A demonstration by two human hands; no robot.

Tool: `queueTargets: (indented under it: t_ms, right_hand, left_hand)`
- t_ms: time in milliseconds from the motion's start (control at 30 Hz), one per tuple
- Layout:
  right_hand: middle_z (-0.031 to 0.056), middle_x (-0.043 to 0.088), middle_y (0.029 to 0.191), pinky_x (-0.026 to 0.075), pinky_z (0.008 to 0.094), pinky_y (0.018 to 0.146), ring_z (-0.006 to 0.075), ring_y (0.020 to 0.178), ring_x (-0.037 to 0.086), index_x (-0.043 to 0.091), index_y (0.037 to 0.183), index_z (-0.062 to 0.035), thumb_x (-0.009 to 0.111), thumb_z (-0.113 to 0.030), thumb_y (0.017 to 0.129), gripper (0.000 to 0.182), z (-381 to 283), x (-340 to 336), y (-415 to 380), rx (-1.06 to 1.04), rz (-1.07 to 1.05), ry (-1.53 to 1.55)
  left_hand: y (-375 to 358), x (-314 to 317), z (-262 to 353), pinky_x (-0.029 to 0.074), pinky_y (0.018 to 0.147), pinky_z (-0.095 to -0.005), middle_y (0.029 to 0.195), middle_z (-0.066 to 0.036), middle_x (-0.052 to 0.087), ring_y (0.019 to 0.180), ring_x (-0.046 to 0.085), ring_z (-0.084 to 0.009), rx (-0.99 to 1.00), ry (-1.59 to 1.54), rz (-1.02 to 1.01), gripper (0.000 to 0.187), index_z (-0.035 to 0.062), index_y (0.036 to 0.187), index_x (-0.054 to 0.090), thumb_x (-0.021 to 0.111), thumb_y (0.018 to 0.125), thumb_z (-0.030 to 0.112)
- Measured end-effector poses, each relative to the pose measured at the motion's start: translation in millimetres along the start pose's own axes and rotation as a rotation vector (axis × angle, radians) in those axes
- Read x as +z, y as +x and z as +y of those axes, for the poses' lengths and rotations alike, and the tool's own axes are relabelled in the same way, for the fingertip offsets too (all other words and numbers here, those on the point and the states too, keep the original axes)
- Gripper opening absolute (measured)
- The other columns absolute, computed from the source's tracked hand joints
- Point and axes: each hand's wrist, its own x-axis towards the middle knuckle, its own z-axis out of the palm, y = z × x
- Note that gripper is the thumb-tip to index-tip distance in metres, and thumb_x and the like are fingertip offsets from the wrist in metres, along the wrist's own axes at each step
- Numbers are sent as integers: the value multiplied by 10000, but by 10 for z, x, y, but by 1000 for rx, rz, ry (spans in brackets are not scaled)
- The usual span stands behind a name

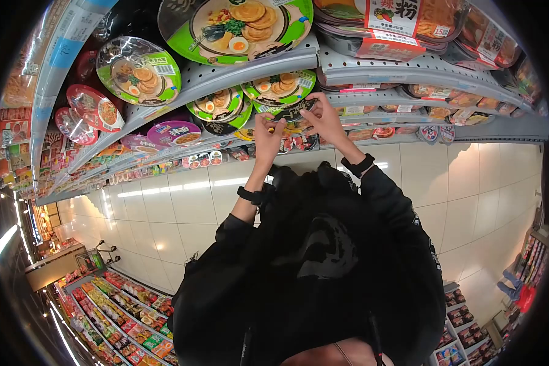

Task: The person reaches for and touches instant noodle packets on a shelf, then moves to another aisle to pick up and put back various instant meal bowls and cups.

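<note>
Between my two hands is an instant noodle bowl (pixel 294 112) with a black side and pale lettering, at the front of a shelf. My left hand (pixel 268 138) grips its left end with bent fingers and thumb. On the other end, my right hand (pixel 324 121) is closed, its thumb pressed on the black side. Right behind it sits a green-lidded noodle bowl (pixel 279 87) with a picture of egg and meat slices. Another green-lidded bowl (pixel 218 105) lies to the left. The far side of the held bowl is hidden.
Overhead, a metal shelf edge (pixel 250 72) carries a large green noodle bowl (pixel 238 29) and clear-wrapped food trays (pixel 389 27). Purple noodle bowls (pixel 174 132) stand lower left. Below is a tiled floor (pixel 158 210). Behind me are packet racks (pixel 119 311) and, at far right, a person in red (pixel 524 299).
</note>
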Motion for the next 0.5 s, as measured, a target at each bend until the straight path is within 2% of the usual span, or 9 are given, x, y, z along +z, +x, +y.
queueTargets:
  t_ms: [100,167,200,267,300,367,433,500]
  right_hand:
    - [24,550,806,546,252,556,89,781,617,440,1258,-81,655,-116,950,377,-3,-2,-16,24,-20,18]
    - [50,608,758,488,256,581,106,669,640,483,1217,-62,668,-154,946,340,41,-10,-14,-55,20,38]
    - [50,608,758,488,256,581,106,669,640,483,1217,-62,668,-154,946,340,39,-17,-26,-58,10,41]
    - [40,599,768,475,249,571,95,645,617,505,1206,-48,637,-158,969,293,31,-29,-98,-24,44,162]
    - [40,599,768,475,249,571,95,645,617,505,1206,-48,637,-158,969,293,28,-32,-149,-25,35,167]
    - [28,596,808,473,225,615,84,682,592,524,1194,-37,606,-127,982,244,0,-42,-270,-87,85,44]
    - [22,593,805,472,225,624,81,681,588,521,1204,-38,593,-122,988,242,-29,-16,-372,-78,60,-6]
    - [31,620,808,473,258,603,93,655,596,545,1149,-33,603,-152,985,211,60,37,-446,-110,16,-67]
  left_hand:
    - [-31,-40,12,515,633,-259,867,-94,585,794,634,-137,14,-3,-20,248,22,1020,445,665,941,103]
    - [-62,-93,-11,535,640,-271,915,-101,601,802,645,-149,-15,-175,-41,220,8,1021,455,626,976,139]
    - [-95,-160,-27,535,640,-271,915,-101,601,802,645,-149,-13,-173,-30,220,8,1021,455,626,976,139]
    - [-214,-377,-43,559,682,-298,977,-114,640,854,686,-200,-214,-237,58,249,32,1111,457,576,1012,227]
    - [-280,-508,-119,559,682,-298,977,-114,640,854,686,-200,-211,-233,68,249,32,1111,457,576,1012,227]
    - [-367,-783,-282,575,695,-320,1045,-135,637,903,695,-223,-80,-279,315,287,18,1138,488,544,1027,276]
    - [-362,-1027,-197,580,701,-330,1048,-138,637,921,696,-230,-95,-283,374,281,12,1127,503,545,1027,271]
    - [-362,-1122,-82,585,707,-340,1051,-141,638,938,697,-236,-111,-293,437,276,7,1116,518,547,1026,266]
